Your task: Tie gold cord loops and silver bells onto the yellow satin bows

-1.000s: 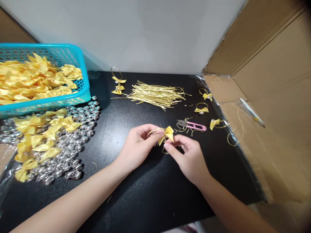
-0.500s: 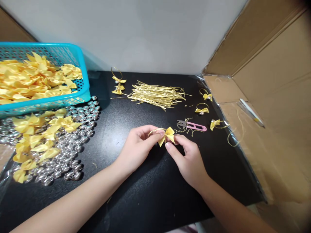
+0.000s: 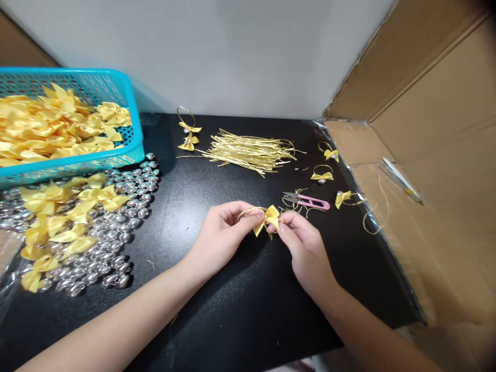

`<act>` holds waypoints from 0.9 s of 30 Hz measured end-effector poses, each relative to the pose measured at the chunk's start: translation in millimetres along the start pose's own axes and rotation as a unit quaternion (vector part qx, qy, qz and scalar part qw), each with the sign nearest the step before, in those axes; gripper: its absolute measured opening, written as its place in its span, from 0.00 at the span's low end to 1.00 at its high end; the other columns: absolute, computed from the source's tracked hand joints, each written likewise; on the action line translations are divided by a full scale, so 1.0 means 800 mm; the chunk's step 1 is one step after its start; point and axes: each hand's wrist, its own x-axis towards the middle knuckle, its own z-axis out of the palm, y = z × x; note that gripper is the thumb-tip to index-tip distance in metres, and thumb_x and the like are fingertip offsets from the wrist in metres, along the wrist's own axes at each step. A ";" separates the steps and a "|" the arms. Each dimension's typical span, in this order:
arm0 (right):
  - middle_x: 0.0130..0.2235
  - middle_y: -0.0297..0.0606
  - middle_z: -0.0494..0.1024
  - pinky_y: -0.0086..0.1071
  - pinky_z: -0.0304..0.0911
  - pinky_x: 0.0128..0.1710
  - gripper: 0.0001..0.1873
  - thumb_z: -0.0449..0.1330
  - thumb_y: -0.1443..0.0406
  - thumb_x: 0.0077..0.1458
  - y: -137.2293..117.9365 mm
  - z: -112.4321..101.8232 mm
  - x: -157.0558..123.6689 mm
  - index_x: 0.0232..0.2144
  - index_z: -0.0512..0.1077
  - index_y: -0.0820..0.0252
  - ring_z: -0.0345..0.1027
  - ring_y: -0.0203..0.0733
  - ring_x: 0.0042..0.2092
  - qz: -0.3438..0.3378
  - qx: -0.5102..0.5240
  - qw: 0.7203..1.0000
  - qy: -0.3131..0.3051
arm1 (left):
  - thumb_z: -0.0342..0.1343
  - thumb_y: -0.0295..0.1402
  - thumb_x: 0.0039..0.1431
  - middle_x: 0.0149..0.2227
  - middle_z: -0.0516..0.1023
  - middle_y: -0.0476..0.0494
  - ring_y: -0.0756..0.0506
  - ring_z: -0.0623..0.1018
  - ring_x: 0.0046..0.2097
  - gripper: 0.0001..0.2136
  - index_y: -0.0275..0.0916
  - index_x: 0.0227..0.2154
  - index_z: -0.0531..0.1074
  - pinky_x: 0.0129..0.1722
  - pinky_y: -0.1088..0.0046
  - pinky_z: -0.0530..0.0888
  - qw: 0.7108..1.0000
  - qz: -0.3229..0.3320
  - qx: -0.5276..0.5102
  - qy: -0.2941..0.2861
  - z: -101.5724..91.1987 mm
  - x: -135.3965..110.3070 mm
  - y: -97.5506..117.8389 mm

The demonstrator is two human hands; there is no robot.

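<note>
Both hands meet over the middle of the black table [image 3: 240, 310]. My left hand [image 3: 222, 235] pinches a small yellow ribbon bow [image 3: 269, 218] with a thin gold cord loop [image 3: 250, 210] arching over its fingers. My right hand [image 3: 304, 248] pinches the same bow from the right, fingers closed on the cord ends under it. Pink thread snips [image 3: 308, 200] lie just behind the right hand.
A teal basket [image 3: 134, 139] full of yellow bows stands at the back left. Loose bows [image 3: 77, 206] lie on a heap of silver beads [image 3: 116, 248] at the left. A bundle of gold cords [image 3: 248, 150] and several finished bows [image 3: 321, 174] lie behind. A cardboard box [image 3: 426, 206] walls the right.
My right hand's fingers have closed in from a looser hold below the bow to a tight pinch at it. The bow has stayed in nearly the same place.
</note>
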 end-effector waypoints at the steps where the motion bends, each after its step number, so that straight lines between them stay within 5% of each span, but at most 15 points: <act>1: 0.30 0.33 0.75 0.30 0.65 0.38 0.09 0.54 0.64 0.60 0.000 0.000 -0.001 0.27 0.69 0.58 0.69 0.37 0.35 -0.011 -0.011 1.000 0.001 | 0.63 0.36 0.51 0.18 0.69 0.54 0.54 0.62 0.20 0.07 0.38 0.24 0.77 0.20 0.79 0.57 1.000 -0.002 -0.002 0.002 0.000 0.000 0.000; 6: 0.22 0.29 0.68 0.27 0.60 0.27 0.10 0.53 0.65 0.60 -0.003 0.001 -0.006 0.26 0.66 0.57 0.64 0.33 0.25 -0.081 -0.124 0.989 -0.028 | 0.62 0.37 0.51 0.20 0.72 0.52 0.53 0.65 0.21 0.08 0.37 0.24 0.77 0.22 0.78 0.60 0.998 0.018 0.042 0.036 -0.003 0.002 0.000; 11: 0.21 0.28 0.71 0.28 0.59 0.28 0.08 0.57 0.69 0.56 -0.011 -0.002 -0.009 0.25 0.68 0.57 0.64 0.33 0.24 -0.209 -0.287 0.933 -0.059 | 0.60 0.38 0.53 0.23 0.76 0.48 0.49 0.71 0.26 0.09 0.37 0.25 0.76 0.26 0.75 0.64 0.982 0.056 0.176 0.031 -0.011 0.004 0.002; 21: 0.21 0.29 0.69 0.30 0.61 0.30 0.07 0.55 0.70 0.57 -0.017 -0.018 0.000 0.27 0.68 0.57 0.63 0.33 0.24 -0.257 -0.310 0.915 -0.007 | 0.57 0.33 0.52 0.18 0.70 0.51 0.51 0.66 0.22 0.09 0.38 0.19 0.73 0.21 0.78 0.60 0.954 0.033 0.270 -0.129 -0.009 -0.004 0.014; 27: 0.18 0.25 0.60 0.29 0.59 0.28 0.08 0.56 0.70 0.56 -0.025 -0.028 0.002 0.25 0.68 0.57 0.58 0.32 0.22 -0.279 -0.249 0.925 -0.068 | 0.57 0.35 0.53 0.20 0.71 0.49 0.49 0.68 0.23 0.09 0.39 0.21 0.75 0.22 0.77 0.62 0.960 0.015 0.249 -0.127 -0.009 -0.004 0.011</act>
